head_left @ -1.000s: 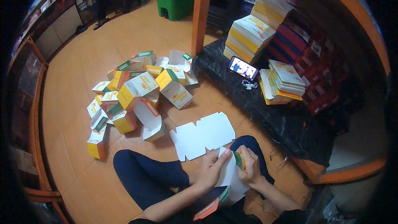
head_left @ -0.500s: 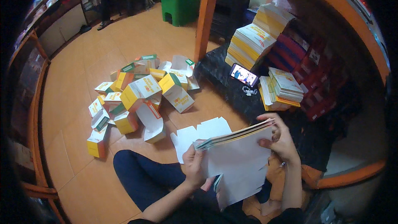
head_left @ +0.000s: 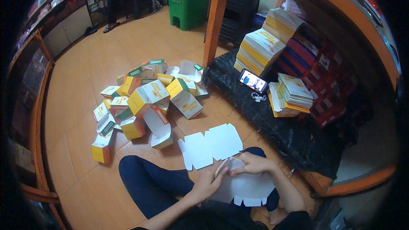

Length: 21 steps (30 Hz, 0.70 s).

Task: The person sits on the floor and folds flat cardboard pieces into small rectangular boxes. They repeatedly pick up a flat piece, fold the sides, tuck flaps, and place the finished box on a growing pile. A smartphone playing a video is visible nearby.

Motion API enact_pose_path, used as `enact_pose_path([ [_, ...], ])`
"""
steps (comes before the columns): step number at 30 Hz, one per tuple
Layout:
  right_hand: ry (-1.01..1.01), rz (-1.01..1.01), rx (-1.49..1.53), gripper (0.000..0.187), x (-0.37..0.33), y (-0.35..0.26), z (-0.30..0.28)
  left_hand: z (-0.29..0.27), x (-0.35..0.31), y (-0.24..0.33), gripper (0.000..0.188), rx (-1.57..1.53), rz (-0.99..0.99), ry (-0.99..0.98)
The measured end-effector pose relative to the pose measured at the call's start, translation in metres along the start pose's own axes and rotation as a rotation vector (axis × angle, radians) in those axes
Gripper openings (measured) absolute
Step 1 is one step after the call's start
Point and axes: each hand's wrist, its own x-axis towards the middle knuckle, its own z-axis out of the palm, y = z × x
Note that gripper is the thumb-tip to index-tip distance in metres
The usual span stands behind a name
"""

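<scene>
White flat carton blanks [head_left: 247, 187] lie over my lap, plain side up, with a row of small tabs along the near edge. My left hand [head_left: 206, 184] is closed on their far left part, thumb and fingers pinching a raised flap. My right hand [head_left: 254, 163] meets it there, fingers curled round the same raised flap; how many sheets they hold is hidden. Just beyond my hands another unfolded carton blank [head_left: 222, 142] lies white side up on the floor. To the left is a loose heap of folded boxes [head_left: 148, 96] in white, yellow, orange and green.
On a black-covered low platform [head_left: 228, 74] at right stand tall stacks of flat cartons [head_left: 260, 47], a smaller stack [head_left: 294, 91] and a phone [head_left: 252, 81] with a lit screen. An orange post [head_left: 215, 21] rises beside a green bin [head_left: 187, 6]. A person's legs [head_left: 123, 0] show far back.
The stack of carton blanks has come down from a tilted, raised position to my lap. My right hand has moved left and down, close to my left hand.
</scene>
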Motion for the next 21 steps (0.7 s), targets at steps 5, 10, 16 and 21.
enact_pose_path([
  [5,0.086,-0.022,0.217,0.048,0.013,0.007,0.065,-0.007,-0.02,-0.051,0.047,-0.261,-0.343,-0.011],
  [10,0.504,0.093,0.155,0.036,0.023,0.003,0.162,-0.02,-0.032,-0.077,0.049,-0.341,-0.452,-0.074],
  [16,0.817,0.002,-0.031,0.045,0.036,-0.002,0.206,-0.02,-0.039,-0.066,0.04,-0.17,-0.24,0.017],
  [21,0.678,-0.053,0.232,0.036,0.026,-0.005,0.184,-0.047,-0.042,-0.057,0.028,-0.065,-0.194,-0.21],
])
